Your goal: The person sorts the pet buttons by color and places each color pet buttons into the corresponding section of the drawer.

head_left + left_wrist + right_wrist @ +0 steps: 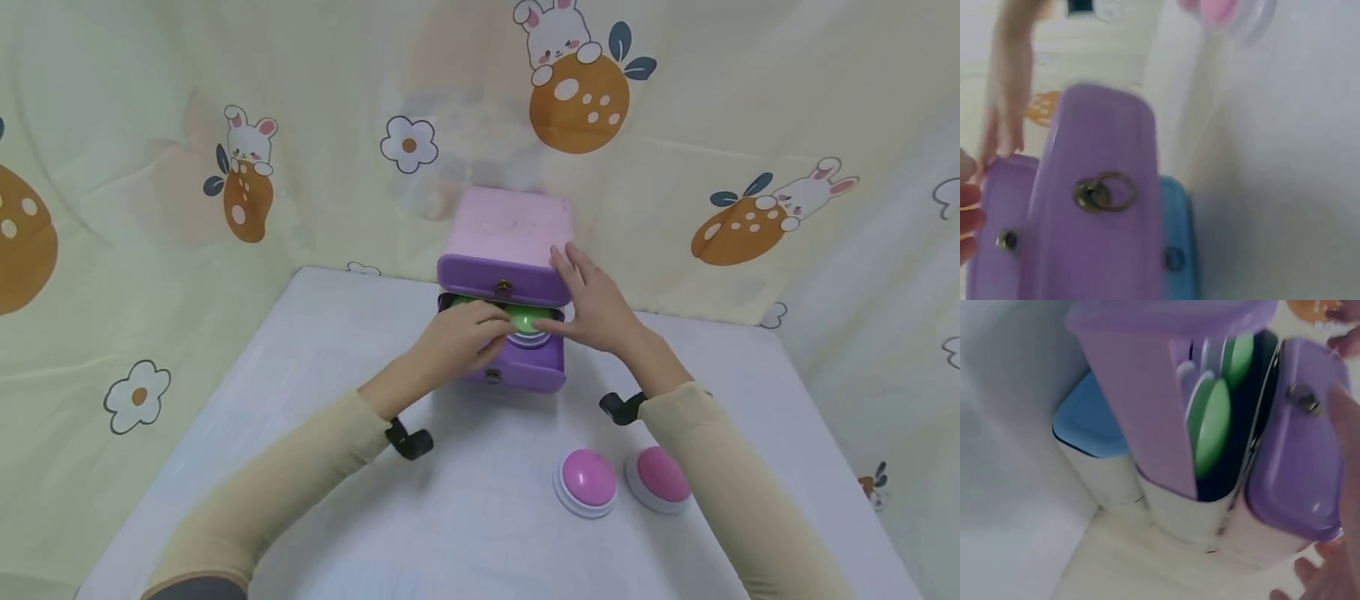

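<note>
A small drawer cabinet with a pink top stands at the back of the table. Its purple middle drawer is pulled out, with two green dome-topped push buttons lying inside. Over the left part of this drawer hovers my left hand, fingers loosely bent, partly covering one green button. My right hand spreads its fingers at the cabinet's right edge, fingertips by the purple top drawer. Its thumb reaches toward the nearer green button. In the right wrist view both green buttons show tilted in the drawer.
Two pink dome-topped buttons with white bases sit on the white table, near my right forearm. A blue bottom drawer is closed under the open one. Behind the cabinet hangs a cream cloth printed with rabbits and flowers.
</note>
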`<state>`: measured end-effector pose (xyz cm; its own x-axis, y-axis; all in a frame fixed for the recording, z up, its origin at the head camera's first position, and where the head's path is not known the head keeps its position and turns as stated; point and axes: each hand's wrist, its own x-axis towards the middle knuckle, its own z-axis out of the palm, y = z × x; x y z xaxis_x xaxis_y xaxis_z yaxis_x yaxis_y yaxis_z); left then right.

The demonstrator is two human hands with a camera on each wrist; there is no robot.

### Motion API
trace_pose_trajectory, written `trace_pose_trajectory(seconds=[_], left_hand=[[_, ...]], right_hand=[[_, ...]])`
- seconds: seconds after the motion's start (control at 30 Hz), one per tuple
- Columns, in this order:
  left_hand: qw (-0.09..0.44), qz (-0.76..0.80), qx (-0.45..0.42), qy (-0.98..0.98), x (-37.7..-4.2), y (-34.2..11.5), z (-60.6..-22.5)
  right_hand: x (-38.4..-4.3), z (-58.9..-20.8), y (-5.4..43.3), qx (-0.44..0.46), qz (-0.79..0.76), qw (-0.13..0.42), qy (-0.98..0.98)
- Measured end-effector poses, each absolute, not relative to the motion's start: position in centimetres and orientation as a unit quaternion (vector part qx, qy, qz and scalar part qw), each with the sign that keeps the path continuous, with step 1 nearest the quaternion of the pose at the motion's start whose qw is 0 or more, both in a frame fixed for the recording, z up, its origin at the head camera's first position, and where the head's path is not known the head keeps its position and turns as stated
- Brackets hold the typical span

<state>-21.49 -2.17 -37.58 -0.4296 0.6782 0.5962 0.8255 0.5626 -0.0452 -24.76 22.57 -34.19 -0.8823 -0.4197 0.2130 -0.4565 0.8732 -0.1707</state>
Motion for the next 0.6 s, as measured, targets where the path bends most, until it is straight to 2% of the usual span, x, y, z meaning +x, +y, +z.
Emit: trace_pose_trajectory(seconds=[0.1,0.17,0.23,0.3,0.47,0.53,0.6], left_hand=[[0.327,-0.229,-0.382,-0.834,-18.1,-5.2,-40.0],[0.314,-0.264,-0.317,-0.855,-16.0,-6.6,-42.2],[0.259,-0.286,-0.254,-0.887,-14.7,-7.2,-44.4],[0.182,-0.302,-0.202,-0.914,-14.4,-7.1,-46.5],[-0.005,-0.434,-0.121,-0.893,-17.5,-3.8,-48.9],[-0.055,-0.541,-0.062,-0.837,-19.2,-2.1,-49.1],[-0.072,-0.658,0.011,-0.750,-20.7,-0.4,-49.3]], right_hand=[[-23.4,-34.4,21.5,0.254,0.047,0.080,-0.963],[-22.6,-34.5,21.0,0.253,0.019,0.069,-0.965],[-22.1,-34.6,20.8,0.237,0.000,0.054,-0.970],[-21.6,-34.5,20.6,0.218,-0.010,0.038,-0.975],[-20.9,-33.6,21.1,0.195,-0.020,0.042,-0.980],[-21.0,-33.6,21.1,0.197,-0.021,0.051,-0.979],[-21.1,-33.7,21.0,0.200,-0.023,0.060,-0.978]])
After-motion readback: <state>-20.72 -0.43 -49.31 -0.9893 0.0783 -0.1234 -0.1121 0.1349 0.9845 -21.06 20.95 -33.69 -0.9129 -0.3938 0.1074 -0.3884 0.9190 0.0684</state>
